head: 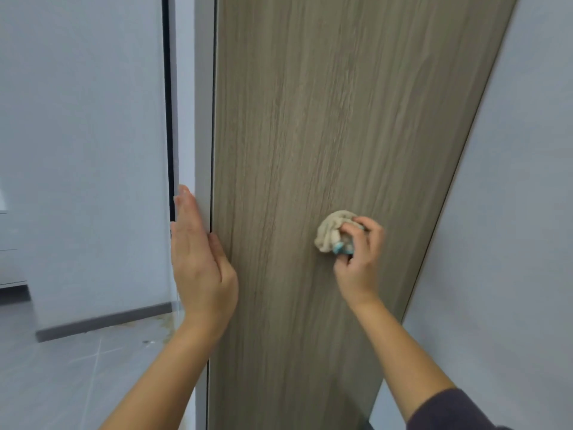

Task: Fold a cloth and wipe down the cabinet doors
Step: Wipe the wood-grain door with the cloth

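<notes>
Bordering the cabinet door (325, 119), white frame (203, 119)

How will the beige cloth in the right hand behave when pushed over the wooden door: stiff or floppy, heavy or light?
The cloth is bunched into a wrinkled wad in the right hand, so probably soft and floppy. It seems light: curled fingers alone hold it. On the smooth door it should slide easily.
</notes>
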